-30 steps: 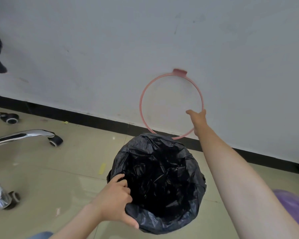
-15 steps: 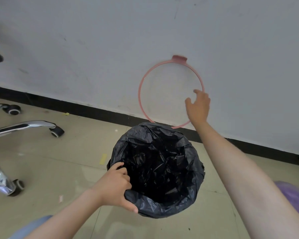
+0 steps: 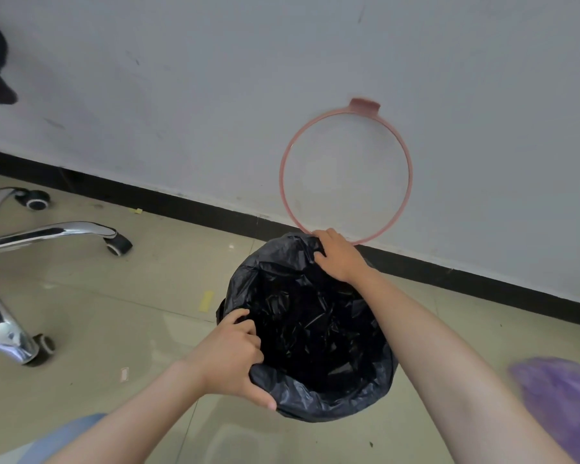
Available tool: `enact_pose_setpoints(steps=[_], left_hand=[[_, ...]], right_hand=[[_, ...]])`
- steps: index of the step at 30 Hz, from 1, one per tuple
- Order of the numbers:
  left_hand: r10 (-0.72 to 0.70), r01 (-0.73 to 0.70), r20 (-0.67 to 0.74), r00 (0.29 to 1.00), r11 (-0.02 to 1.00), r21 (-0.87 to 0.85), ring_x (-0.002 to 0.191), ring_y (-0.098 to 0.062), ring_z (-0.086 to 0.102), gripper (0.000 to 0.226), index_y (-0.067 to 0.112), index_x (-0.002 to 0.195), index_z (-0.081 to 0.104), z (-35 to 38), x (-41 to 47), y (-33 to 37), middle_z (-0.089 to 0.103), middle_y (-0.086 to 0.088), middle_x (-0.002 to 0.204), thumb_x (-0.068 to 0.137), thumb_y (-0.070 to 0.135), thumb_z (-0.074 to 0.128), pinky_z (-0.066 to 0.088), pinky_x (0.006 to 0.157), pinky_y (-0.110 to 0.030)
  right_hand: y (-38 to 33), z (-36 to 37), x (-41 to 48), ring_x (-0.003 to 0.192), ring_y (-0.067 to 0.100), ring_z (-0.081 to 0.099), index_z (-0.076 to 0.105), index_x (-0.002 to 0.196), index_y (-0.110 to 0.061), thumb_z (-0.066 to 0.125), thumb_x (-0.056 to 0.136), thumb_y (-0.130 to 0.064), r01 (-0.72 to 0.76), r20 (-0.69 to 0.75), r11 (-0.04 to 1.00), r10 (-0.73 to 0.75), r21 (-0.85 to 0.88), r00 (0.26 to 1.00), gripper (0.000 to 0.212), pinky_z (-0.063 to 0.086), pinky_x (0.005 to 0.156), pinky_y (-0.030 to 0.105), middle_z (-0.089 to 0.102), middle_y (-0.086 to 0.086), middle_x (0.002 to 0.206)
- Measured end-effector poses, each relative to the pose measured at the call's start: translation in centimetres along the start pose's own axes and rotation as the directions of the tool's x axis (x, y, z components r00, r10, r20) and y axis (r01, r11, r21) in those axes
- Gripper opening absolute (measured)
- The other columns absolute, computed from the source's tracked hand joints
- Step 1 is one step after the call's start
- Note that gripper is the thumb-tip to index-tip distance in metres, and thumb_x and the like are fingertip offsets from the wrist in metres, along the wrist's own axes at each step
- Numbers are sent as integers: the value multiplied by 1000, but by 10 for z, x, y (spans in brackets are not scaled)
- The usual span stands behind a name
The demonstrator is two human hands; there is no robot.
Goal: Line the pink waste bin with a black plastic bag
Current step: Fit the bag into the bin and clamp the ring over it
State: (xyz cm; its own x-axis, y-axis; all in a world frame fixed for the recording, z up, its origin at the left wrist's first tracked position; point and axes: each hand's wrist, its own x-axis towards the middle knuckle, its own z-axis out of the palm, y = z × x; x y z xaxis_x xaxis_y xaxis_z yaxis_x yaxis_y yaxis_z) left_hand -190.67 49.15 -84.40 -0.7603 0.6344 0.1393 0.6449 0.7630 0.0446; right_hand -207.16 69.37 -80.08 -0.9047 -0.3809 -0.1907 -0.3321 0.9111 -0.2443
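Note:
A black plastic bag (image 3: 315, 333) lies open inside the waste bin on the floor and folds over its rim, so the bin's pink body is hidden. My left hand (image 3: 230, 361) grips the bag's near-left edge at the rim. My right hand (image 3: 339, 256) rests on the far edge of the bag, fingers curled over the plastic. A pink ring (image 3: 345, 172) with a tab at its top leans upright against the white wall just behind the bin.
A chrome office-chair base (image 3: 47, 232) with castors stands on the tiled floor at the left. A purple plastic object (image 3: 559, 396) lies at the right edge. A black skirting strip (image 3: 181, 202) runs along the wall's foot.
My right hand has left the pink ring and come down onto the far edge of the bag. My left hand keeps its hold on the near edge.

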Motion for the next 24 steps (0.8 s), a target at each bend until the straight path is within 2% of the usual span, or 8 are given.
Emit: enact_pose_setpoints(steps=[3, 5, 8, 10, 12, 17, 21, 24], left_hand=[[0, 1, 30, 1000, 999, -42, 59, -5, 54, 85, 27, 45, 64, -4, 1, 0, 55, 16, 44, 65, 88, 8, 43, 93, -34], [1, 4, 70, 998, 998, -67, 61, -6, 55, 79, 26, 46, 64, -5, 1, -2, 55, 15, 45, 63, 89, 19, 42, 94, -36], [18, -10, 158, 987, 999, -52, 75, -10, 57, 78, 23, 58, 70, -12, 5, 1, 63, 13, 57, 57, 88, 27, 33, 105, -38], [27, 3, 220, 975, 991, -132, 94, -18, 52, 87, 11, 79, 72, -14, 6, 0, 69, 1, 79, 56, 85, 31, 10, 113, -36], [8, 28, 249, 969, 989, -142, 95, -19, 52, 87, 10, 80, 71, -16, 7, 0, 69, -1, 80, 56, 84, 32, 7, 112, -35], [-30, 46, 171, 985, 995, -87, 66, -9, 58, 75, 24, 49, 67, -6, -1, -1, 58, 14, 47, 57, 88, 27, 35, 100, -38], [-25, 52, 210, 977, 991, -122, 88, -18, 56, 85, 12, 73, 72, -13, 4, 3, 68, 2, 70, 56, 84, 31, 15, 111, -38], [-32, 80, 305, 952, 986, -147, 99, -18, 48, 93, 9, 87, 71, -18, 7, 6, 68, -3, 85, 53, 84, 26, 2, 114, -35]], right_hand=[[-3, -6, 12, 98, 35, 51, 60, 95, -8, 48, 81, -6, -81, 25, 988, 79, 128, 997, 19, 40, 70, 33, 60, 16, 96], [-8, -17, 20, 80, 30, 51, 52, 63, -9, 44, 76, 2, -136, 94, 974, 120, 183, 988, 19, 34, 59, 29, 54, 12, 70], [-4, -45, 28, 105, 35, 53, 67, 92, -4, 44, 81, -2, -229, -241, 942, 288, 245, 927, 25, 44, 87, 37, 60, 21, 106], [8, -71, 29, 129, 36, 34, 54, 123, -6, 47, 86, -11, -379, -545, 876, 482, 298, 686, 38, 32, 103, 42, 42, 20, 137], [26, -98, 30, 139, 35, 17, 30, 140, -11, 50, 88, -18, -454, -546, 760, 650, 465, 529, 56, 25, 108, 46, 19, 20, 151], [60, -128, 35, 138, 29, 25, 0, 147, -13, 57, 87, -19, -169, -201, 430, 689, 887, 696, 83, 27, 111, 42, 14, 13, 155], [50, -133, 14, 104, 18, 44, 27, 140, -7, 51, 90, -22, -57, -371, 582, 587, 811, 720, 57, 36, 88, 28, 46, 5, 123], [32, -125, -17, 106, 18, 43, 28, 138, -12, 50, 92, -21, 33, -462, 682, 459, 731, 759, 51, 36, 90, 28, 42, 5, 124]])
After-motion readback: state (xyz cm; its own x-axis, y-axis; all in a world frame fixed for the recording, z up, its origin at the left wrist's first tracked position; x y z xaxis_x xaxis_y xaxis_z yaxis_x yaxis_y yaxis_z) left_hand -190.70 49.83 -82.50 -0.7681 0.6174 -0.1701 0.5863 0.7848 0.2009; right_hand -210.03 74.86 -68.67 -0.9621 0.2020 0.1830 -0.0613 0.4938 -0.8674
